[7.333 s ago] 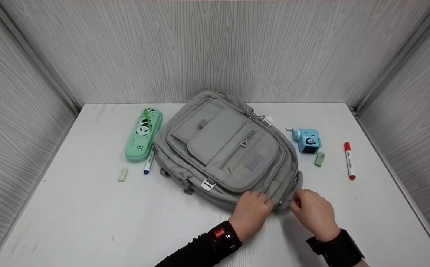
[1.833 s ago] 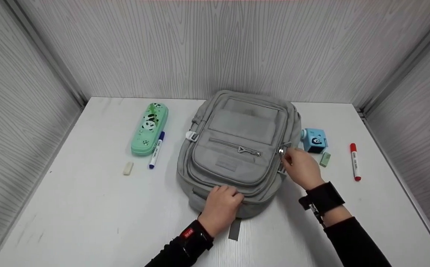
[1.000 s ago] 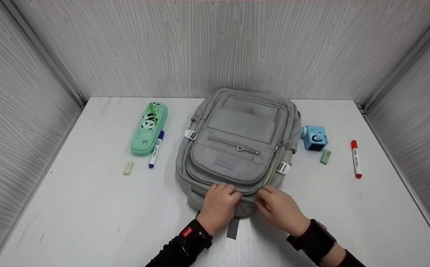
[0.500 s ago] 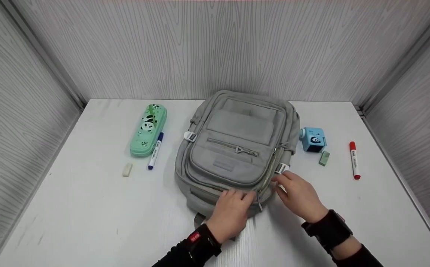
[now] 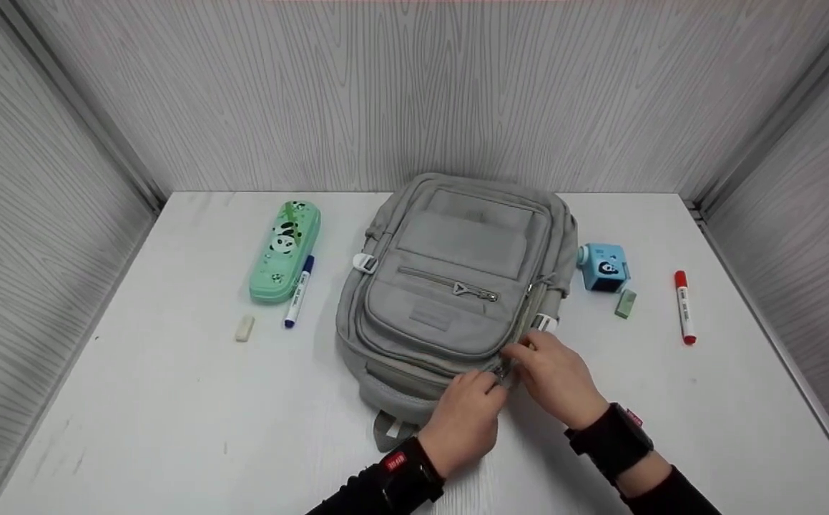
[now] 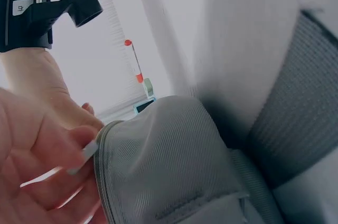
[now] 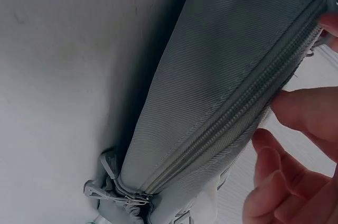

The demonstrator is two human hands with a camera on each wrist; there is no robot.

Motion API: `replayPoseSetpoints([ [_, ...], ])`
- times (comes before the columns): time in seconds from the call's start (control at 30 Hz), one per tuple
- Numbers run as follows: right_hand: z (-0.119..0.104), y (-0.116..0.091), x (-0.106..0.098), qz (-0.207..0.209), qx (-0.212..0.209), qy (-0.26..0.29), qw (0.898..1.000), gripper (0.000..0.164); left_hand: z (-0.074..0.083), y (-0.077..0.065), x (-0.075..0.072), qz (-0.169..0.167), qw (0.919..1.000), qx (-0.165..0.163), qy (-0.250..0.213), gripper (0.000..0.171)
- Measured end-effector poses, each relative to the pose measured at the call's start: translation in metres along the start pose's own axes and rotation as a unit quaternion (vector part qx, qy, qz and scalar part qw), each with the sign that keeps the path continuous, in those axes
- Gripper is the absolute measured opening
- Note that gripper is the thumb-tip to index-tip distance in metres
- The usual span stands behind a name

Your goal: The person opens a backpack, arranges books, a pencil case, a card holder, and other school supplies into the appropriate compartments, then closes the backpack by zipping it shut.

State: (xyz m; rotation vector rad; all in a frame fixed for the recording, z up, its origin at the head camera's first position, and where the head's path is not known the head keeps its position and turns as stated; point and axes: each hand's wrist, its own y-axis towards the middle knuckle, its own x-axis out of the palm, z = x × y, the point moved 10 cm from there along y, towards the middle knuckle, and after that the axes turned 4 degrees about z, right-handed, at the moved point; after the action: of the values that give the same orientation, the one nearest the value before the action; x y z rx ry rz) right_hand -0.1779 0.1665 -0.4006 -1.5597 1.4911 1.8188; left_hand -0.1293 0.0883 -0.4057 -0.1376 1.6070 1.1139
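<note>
A grey backpack lies front side up on the white table, its top handle end toward the person. My left hand is at its near edge; in the left wrist view its fingers pinch a grey zipper pull beside the zipper. Just to the right, my right hand pinches the fabric edge along the zipper, thumb on one side and fingers curled behind. Zipper teeth show along the right side of the bag. Two more pulls hang at the far end of that zipper.
Left of the backpack lie a green panda pencil case, a blue-capped marker and a white eraser. To its right are a blue pencil sharpener, a green eraser and a red marker. Panels enclose the table's back and sides.
The backpack has turned from slanted to nearly straight. My right hand came down its right side along the zipper, then moved off the pull; my left hand shifted right and took the pull.
</note>
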Motion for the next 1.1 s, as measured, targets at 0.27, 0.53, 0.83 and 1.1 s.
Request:
replayPoseSetpoints([
  [0.27,-0.004,0.006,0.004,0.056,-0.043,-0.022,0.997,0.024,-0.014,0.003,-0.011,0.066,0.9937,-0.057,-0.07,0.006],
  [0.53,0.001,0.001,0.001,0.097,-0.02,-0.011,0.995,0.025,-0.031,-0.008,-0.022,0.076,0.9874,-0.088,-0.107,0.011],
  [0.83,0.008,0.001,0.002,0.067,0.014,0.008,0.998,0.025,-0.085,-0.034,-0.044,0.081,0.9761,-0.153,-0.132,0.012],
  [1.1,0.018,-0.001,-0.001,0.063,0.033,0.015,0.997,0.026,-0.144,-0.053,-0.048,0.052,0.9639,-0.234,-0.116,0.007],
])
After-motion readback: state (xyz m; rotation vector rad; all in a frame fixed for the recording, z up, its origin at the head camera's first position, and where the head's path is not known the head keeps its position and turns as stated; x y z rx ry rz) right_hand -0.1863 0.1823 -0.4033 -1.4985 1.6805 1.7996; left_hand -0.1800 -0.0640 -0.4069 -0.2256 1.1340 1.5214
